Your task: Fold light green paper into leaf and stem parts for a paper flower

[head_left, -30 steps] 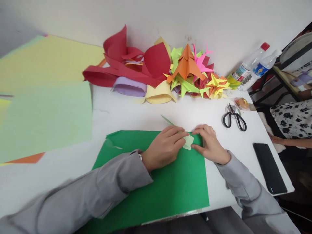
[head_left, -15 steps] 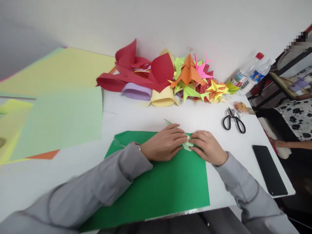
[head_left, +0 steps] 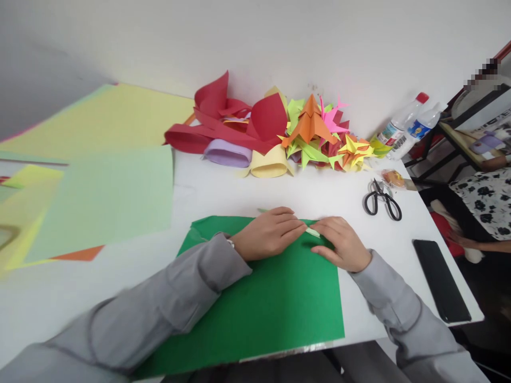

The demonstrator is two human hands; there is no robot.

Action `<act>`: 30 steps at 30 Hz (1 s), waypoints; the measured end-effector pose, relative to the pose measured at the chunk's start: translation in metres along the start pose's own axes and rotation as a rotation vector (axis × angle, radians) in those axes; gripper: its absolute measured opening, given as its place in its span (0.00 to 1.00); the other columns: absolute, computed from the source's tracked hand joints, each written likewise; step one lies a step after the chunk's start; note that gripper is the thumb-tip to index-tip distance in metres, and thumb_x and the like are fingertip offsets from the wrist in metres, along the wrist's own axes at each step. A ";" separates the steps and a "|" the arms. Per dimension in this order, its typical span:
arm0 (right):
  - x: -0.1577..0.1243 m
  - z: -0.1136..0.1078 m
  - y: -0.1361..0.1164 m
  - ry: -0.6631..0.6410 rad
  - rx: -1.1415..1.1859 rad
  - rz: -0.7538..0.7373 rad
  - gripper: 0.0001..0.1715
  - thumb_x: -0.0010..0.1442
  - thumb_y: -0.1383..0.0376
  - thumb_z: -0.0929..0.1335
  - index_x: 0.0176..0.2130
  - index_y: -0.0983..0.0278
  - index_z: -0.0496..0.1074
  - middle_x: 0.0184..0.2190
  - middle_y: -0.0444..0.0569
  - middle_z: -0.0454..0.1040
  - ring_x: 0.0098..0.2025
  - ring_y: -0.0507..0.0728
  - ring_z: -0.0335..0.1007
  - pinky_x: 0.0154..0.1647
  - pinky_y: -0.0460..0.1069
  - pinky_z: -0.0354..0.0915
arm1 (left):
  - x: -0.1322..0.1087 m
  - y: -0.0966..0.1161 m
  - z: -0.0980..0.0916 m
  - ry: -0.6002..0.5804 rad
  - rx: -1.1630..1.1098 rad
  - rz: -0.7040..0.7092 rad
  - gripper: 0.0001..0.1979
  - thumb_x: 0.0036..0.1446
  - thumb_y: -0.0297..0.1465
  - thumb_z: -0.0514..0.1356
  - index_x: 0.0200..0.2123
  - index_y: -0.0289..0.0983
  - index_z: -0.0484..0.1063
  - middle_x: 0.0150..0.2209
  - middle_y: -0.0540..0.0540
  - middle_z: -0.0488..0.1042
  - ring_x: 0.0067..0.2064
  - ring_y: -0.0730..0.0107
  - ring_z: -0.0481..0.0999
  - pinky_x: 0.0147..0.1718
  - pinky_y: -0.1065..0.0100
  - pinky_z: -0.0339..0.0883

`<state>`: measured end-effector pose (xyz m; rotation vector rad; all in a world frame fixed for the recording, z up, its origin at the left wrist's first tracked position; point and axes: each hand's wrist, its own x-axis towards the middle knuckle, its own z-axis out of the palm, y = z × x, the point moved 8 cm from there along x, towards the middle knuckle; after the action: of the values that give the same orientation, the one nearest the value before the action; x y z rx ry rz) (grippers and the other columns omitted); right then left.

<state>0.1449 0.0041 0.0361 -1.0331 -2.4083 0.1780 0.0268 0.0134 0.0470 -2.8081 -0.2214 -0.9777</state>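
Note:
A small folded strip of pale green paper (head_left: 313, 232) lies above the far part of a green sheet (head_left: 263, 303). My left hand (head_left: 271, 234) closes over its middle, fingers together and mostly hiding it. A thin pale tip shows beyond the left knuckles. My right hand (head_left: 343, 242) has its fingertips on the strip's right end, with the thumb held apart below. How far the fingers wrap under the paper is hidden.
Red paper shapes (head_left: 267, 122), folded paper stars (head_left: 353, 151) and bottles (head_left: 393, 127) stand along the wall. Black scissors (head_left: 381, 199) and a black phone (head_left: 441, 279) lie at right. Large paper sheets (head_left: 107, 197) cover the left side. Another person's hand (head_left: 465, 240) is beyond the table.
The pale green paper between my hands now shows as a narrow strip rather than a wider folded piece. My right thumb has moved away from the fingers. The view has shifted slightly.

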 end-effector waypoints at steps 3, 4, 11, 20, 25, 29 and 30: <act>0.000 -0.011 -0.005 0.129 0.044 0.007 0.15 0.63 0.64 0.63 0.48 0.63 0.71 0.39 0.55 0.77 0.42 0.59 0.73 0.44 0.57 0.69 | 0.005 0.006 -0.012 0.105 -0.008 -0.010 0.09 0.59 0.22 0.52 0.41 0.31 0.70 0.34 0.41 0.80 0.34 0.67 0.77 0.36 0.63 0.72; 0.000 -0.015 -0.005 0.172 0.078 0.023 0.14 0.64 0.66 0.63 0.47 0.62 0.72 0.38 0.54 0.78 0.41 0.58 0.73 0.43 0.56 0.70 | 0.007 0.008 -0.015 0.114 -0.025 -0.035 0.09 0.59 0.21 0.52 0.40 0.31 0.70 0.33 0.41 0.80 0.32 0.67 0.77 0.33 0.64 0.72; -0.004 -0.026 0.003 0.311 0.307 0.238 0.18 0.59 0.63 0.68 0.50 0.60 0.72 0.35 0.51 0.78 0.32 0.55 0.73 0.37 0.52 0.71 | 0.008 -0.013 -0.012 0.110 -0.524 -0.646 0.11 0.60 0.28 0.54 0.33 0.34 0.76 0.25 0.48 0.78 0.23 0.76 0.73 0.23 0.77 0.66; -0.005 -0.027 0.008 0.345 0.370 0.287 0.11 0.56 0.66 0.70 0.41 0.58 0.77 0.26 0.45 0.76 0.26 0.52 0.69 0.29 0.49 0.70 | -0.005 -0.020 0.012 0.134 -0.900 -0.893 0.09 0.52 0.30 0.61 0.35 0.31 0.78 0.25 0.47 0.77 0.25 0.73 0.73 0.24 0.73 0.68; -0.003 -0.027 0.005 0.356 0.450 0.247 0.10 0.55 0.70 0.70 0.38 0.58 0.77 0.34 0.49 0.77 0.34 0.55 0.73 0.34 0.51 0.72 | -0.003 -0.020 0.011 0.113 -0.915 -0.902 0.09 0.55 0.30 0.59 0.28 0.32 0.77 0.24 0.47 0.76 0.24 0.75 0.70 0.23 0.74 0.64; -0.001 -0.028 0.001 0.344 0.460 0.211 0.09 0.56 0.71 0.69 0.35 0.59 0.77 0.35 0.51 0.76 0.37 0.56 0.74 0.38 0.53 0.72 | -0.003 -0.018 0.014 0.068 -0.936 -0.905 0.11 0.56 0.30 0.57 0.27 0.32 0.77 0.24 0.47 0.75 0.24 0.75 0.69 0.22 0.74 0.62; -0.001 -0.027 0.000 0.329 0.458 0.209 0.08 0.56 0.71 0.69 0.36 0.59 0.77 0.34 0.50 0.77 0.35 0.56 0.74 0.37 0.52 0.72 | -0.004 -0.017 0.016 0.053 -0.946 -0.917 0.11 0.56 0.30 0.57 0.27 0.32 0.77 0.24 0.47 0.75 0.25 0.74 0.69 0.22 0.74 0.62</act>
<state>0.1591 0.0013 0.0591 -1.0013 -1.8452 0.5584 0.0301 0.0332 0.0344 -3.5115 -1.4891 -1.6570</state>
